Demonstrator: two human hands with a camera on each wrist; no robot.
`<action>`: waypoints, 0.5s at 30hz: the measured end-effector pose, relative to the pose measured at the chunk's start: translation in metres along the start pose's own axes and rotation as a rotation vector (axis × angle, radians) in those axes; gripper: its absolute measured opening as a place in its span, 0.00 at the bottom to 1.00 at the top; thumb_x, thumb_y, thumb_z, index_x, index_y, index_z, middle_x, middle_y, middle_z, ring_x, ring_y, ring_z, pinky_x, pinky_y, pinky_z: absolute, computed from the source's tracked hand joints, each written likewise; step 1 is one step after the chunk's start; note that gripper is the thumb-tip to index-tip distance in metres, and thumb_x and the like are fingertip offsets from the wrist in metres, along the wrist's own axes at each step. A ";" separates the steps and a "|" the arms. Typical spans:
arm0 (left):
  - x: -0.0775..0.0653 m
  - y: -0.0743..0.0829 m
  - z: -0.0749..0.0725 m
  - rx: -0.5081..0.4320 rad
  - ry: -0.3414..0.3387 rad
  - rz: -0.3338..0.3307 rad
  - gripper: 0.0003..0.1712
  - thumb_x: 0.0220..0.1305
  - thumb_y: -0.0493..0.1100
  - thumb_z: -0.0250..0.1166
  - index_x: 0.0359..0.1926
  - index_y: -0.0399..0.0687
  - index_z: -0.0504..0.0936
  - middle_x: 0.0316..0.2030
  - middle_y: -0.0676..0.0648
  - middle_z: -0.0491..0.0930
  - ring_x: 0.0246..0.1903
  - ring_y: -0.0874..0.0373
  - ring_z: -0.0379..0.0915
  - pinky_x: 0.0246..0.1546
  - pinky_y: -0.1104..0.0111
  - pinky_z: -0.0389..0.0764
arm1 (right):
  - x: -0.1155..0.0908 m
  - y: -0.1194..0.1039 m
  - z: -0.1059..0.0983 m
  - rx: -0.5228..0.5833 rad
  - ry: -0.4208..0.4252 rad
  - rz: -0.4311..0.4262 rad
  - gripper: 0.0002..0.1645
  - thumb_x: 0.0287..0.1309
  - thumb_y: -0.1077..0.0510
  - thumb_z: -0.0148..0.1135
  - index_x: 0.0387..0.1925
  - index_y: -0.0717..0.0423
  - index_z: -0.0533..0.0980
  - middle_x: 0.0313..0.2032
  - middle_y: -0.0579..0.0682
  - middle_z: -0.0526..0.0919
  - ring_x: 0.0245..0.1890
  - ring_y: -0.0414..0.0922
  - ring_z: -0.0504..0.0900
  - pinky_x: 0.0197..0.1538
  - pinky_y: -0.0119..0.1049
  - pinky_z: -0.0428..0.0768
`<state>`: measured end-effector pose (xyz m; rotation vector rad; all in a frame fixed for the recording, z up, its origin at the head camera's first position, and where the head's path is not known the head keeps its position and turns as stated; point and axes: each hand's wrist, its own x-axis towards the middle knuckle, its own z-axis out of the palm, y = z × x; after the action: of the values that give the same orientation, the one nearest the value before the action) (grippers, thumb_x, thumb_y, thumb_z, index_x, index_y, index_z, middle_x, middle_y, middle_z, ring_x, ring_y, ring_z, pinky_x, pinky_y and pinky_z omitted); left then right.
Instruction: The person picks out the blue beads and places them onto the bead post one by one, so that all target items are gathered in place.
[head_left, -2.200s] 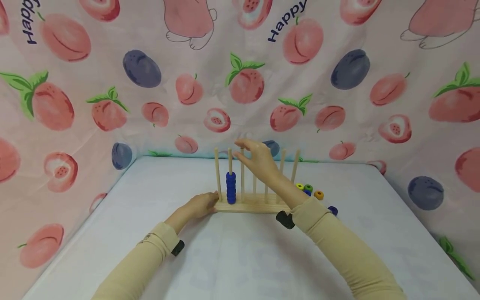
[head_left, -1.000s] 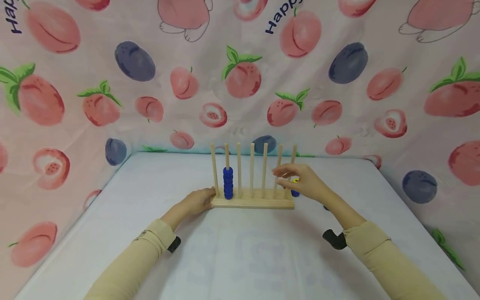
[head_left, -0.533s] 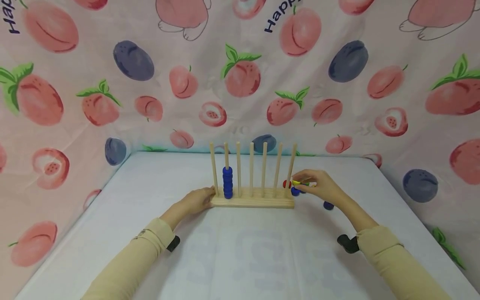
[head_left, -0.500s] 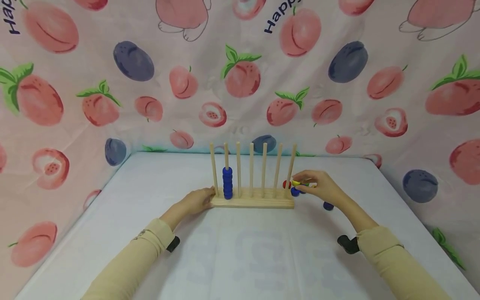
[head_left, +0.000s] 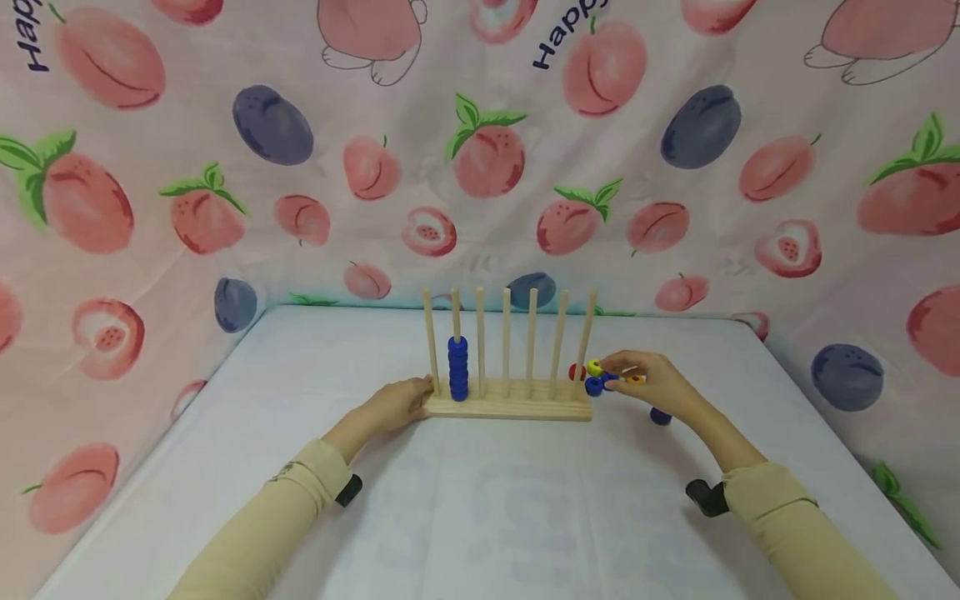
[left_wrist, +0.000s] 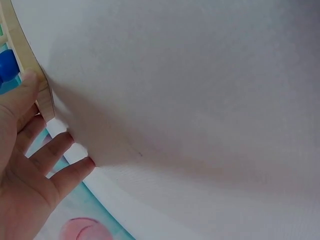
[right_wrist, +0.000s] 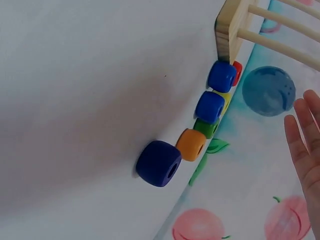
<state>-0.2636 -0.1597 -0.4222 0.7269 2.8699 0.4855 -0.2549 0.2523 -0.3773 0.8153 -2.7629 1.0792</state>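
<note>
A wooden peg rack (head_left: 510, 408) with a row of upright pegs stands towards the back of the table. Blue beads (head_left: 458, 371) are stacked on its second peg from the left. My left hand (head_left: 393, 404) pinches the left end of the base, thumb on the near side (left_wrist: 25, 92). Beyond the rack's right end, my right hand (head_left: 652, 379) hovers over loose beads, fingers extended and holding nothing visible. Around it lie two blue beads (right_wrist: 221, 76), a yellow bead (head_left: 595, 367), a red bead (head_left: 576, 372), an orange bead (right_wrist: 191, 145) and a green bead (right_wrist: 206, 128), partly hidden.
A dark blue bead (head_left: 661, 416) lies nearer the front, below the right hand. The white-covered table (head_left: 480, 517) ends at a fruit-printed cloth (head_left: 480, 233) hanging behind and at the sides.
My right hand has moved from above the pegs rightward and down to the loose beads, then slightly further right, leaving the yellow bead uncovered. The left hand keeps its hold on the rack.
</note>
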 end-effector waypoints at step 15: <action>-0.001 -0.003 0.001 -0.014 0.008 0.004 0.30 0.63 0.39 0.62 0.63 0.32 0.67 0.64 0.33 0.66 0.62 0.37 0.65 0.64 0.48 0.66 | 0.009 0.023 0.008 -0.074 -0.009 -0.018 0.18 0.55 0.63 0.65 0.45 0.71 0.76 0.43 0.67 0.82 0.44 0.62 0.80 0.47 0.55 0.81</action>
<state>-0.2638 -0.1620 -0.4240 0.7309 2.8703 0.5099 -0.2728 0.2573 -0.3954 0.8358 -2.7783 0.9662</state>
